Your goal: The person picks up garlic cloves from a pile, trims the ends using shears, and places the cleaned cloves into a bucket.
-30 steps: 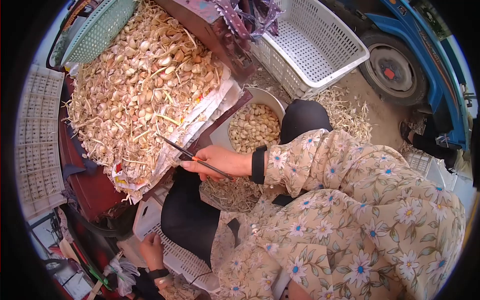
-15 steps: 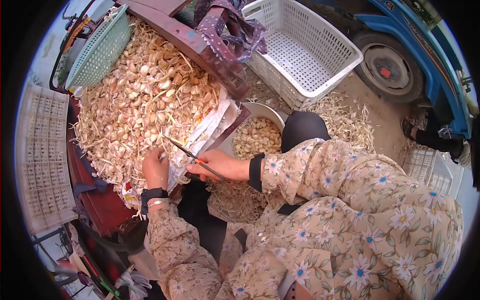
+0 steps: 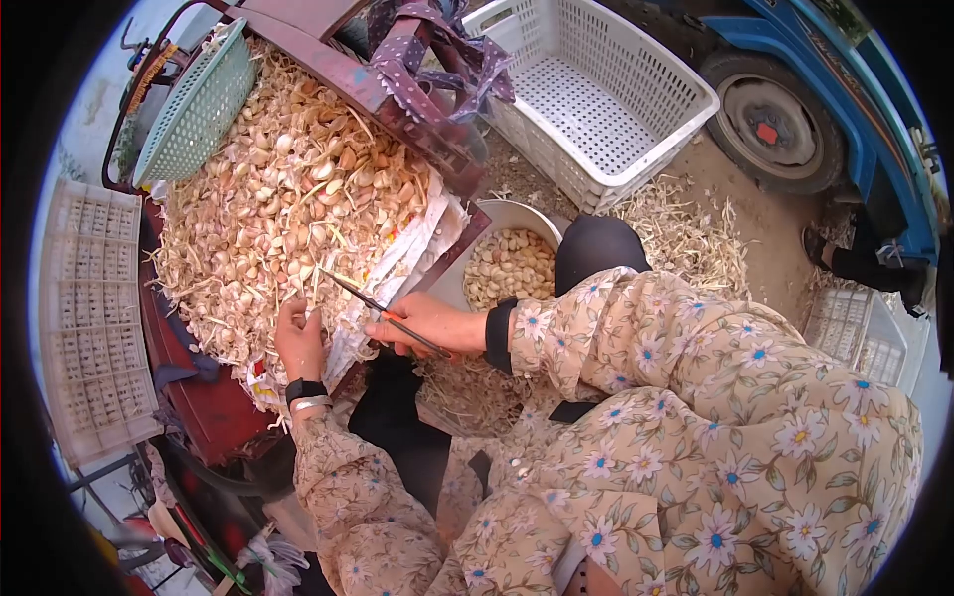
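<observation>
While right hand (image 3: pixel 432 323) holds cutting tool (image 3: pixel 353 291), sack (image 3: pixel 399 260) print unreadable.

No legible text, sack (image 3: pixel 405 256) print unreadable (blurred)

The garlic heap (image 3: pixel 288 199) is dry and papery, with matt cream skins and rough stalks. The thin tool (image 3: pixel 383 310) looks like dark metal (one orange patch, perhaps plastic). The cloves (image 3: pixel 509 266) look smoother. The crate (image 3: pixel 606 89) is white plastic lattice, the basket (image 3: pixel 194 104) green plastic mesh, and the sleeve (image 3: pixel 616 328) soft printed cloth.
</observation>
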The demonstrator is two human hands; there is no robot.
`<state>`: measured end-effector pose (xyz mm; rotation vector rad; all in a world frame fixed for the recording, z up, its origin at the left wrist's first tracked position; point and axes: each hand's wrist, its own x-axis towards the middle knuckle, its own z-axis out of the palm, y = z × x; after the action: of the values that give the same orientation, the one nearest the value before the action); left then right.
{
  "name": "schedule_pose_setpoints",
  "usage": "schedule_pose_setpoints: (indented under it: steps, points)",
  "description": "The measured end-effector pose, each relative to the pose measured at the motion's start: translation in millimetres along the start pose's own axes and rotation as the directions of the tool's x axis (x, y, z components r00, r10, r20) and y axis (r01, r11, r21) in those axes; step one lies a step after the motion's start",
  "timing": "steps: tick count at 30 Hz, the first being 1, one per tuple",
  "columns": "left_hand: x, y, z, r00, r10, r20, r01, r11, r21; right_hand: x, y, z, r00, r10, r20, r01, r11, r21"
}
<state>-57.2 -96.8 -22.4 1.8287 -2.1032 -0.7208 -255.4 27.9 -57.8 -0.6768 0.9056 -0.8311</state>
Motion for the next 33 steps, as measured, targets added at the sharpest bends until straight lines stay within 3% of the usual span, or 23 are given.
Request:
schedule_pose_setpoints:
  steps: [2, 5, 7, 10, 11, 14, 19, 22, 26, 29, 32, 33]
  points:
    - [-7.3, -10.6, -8.7, 0.979, -0.205, 0.006, 0.179, 0.839, -0.513, 7.4, 8.0, 0.4, 0.999, -0.037, -0.01, 0.037, 0.999, 0.011]
    - [-30.5, -6.2, -19.6, 0.972, -0.234, 0.024, 0.166, 0.612, -0.773, 7.5, 4.7, 3.8, 0.999, -0.04, -0.001, 0.04, 0.996, -0.076]
    - [-43.6, 1.8, -23.2, 0.969, -0.242, 0.052, 0.147, 0.394, -0.907, 7.0, -0.1, 5.9, 0.999, -0.044, 0.003, 0.044, 0.973, -0.225]
    - [-64.6, 10.5, -25.2, 0.956, -0.251, 0.151, 0.186, 0.119, -0.975, -1.2, -1.1, 18.2, 0.904, -0.417, -0.096, 0.298, 0.775, -0.558]
    - [-73.1, 18.5, -24.4, 0.945, -0.278, 0.173, 0.19, 0.038, -0.981, -10.0, -8.8, 18.3, 0.943, -0.32, -0.086, 0.207, 0.773, -0.6]
    - [-86.8, 18.1, -21.6, 0.949, -0.178, 0.26, 0.243, -0.112, -0.964, -13.6, -5.9, 21.5, 0.883, -0.464, -0.074, 0.268, 0.626, -0.732]
    - [-106.2, 28.9, -15.1, 0.946, -0.147, 0.288, 0.277, -0.088, -0.957, -12.8, -0.2, 23.1, 0.873, -0.486, -0.032, 0.303, 0.593, -0.746]
    - [-114.5, 32.8, -10.9, 0.933, -0.211, 0.293, 0.266, -0.146, -0.953, -10.0, 6.2, 23.2, 0.867, -0.498, -0.001, 0.328, 0.573, -0.751]
    - [-124.0, 23.2, -5.4, 0.929, -0.18, 0.323, 0.281, -0.223, -0.933, -10.7, 8.7, 23.8, 0.874, -0.484, 0.047, 0.338, 0.534, -0.775]
    - [-129.8, 21.9, -5.9, 0.926, -0.175, 0.334, 0.282, -0.264, -0.922, -12.4, 4.8, 23.1, 0.931, -0.347, 0.116, 0.299, 0.539, -0.788]
    - [-135.8, 25.1, -4.6, 0.931, -0.199, 0.305, 0.262, -0.218, -0.94, -11.5, 10.6, 21.1, 0.83, -0.548, 0.104, 0.384, 0.427, -0.818]
    - [-137.4, 27.8, -4.3, 0.935, -0.213, 0.285, 0.246, -0.194, -0.95, -11.8, 10.1, 20.3, 0.828, -0.548, 0.118, 0.393, 0.419, -0.819]
